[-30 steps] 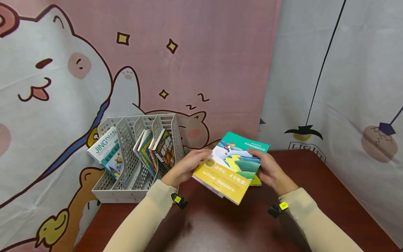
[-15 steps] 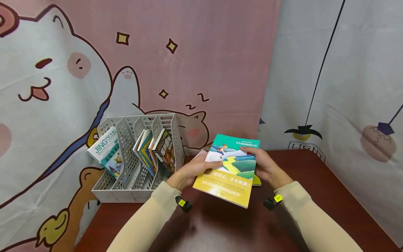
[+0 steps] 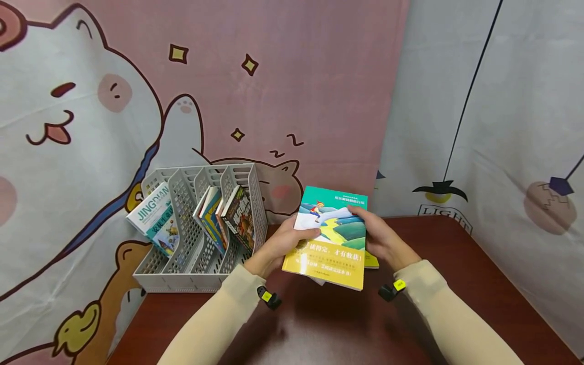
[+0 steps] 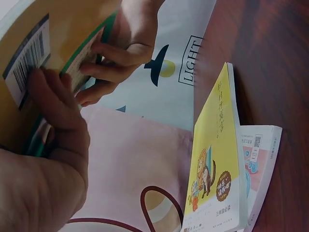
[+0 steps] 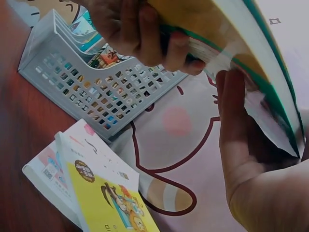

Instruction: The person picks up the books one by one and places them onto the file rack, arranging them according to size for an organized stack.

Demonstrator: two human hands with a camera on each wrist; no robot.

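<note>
Both hands hold a paperback book (image 3: 335,238) with a green, blue and yellow cover above the table. My left hand (image 3: 280,244) grips its left side, thumb on the cover. On the right side, my right hand (image 3: 382,237) grips it with the thumb on top. A pale corner shows under its lower edge, seemingly another thin book held beneath. The left wrist view shows a barcode (image 4: 29,60) on the yellow underside and fingers of both hands curled below. Behind the hands, a yellow book (image 4: 215,159) lies on a white and pink book (image 4: 263,157).
A grey perforated file rack (image 3: 182,284) with several slots stands at the table's back left. It holds a white and teal book (image 3: 157,220), a few thin books (image 3: 211,218) and a dark-covered book (image 3: 239,220). Printed cloth (image 3: 319,91) hangs behind the brown table (image 3: 456,284).
The held book has moved left and turned more upright to the view. The left hand has shifted its thumb further over the cover, and the pinkish book beneath has slid mostly out of sight.
</note>
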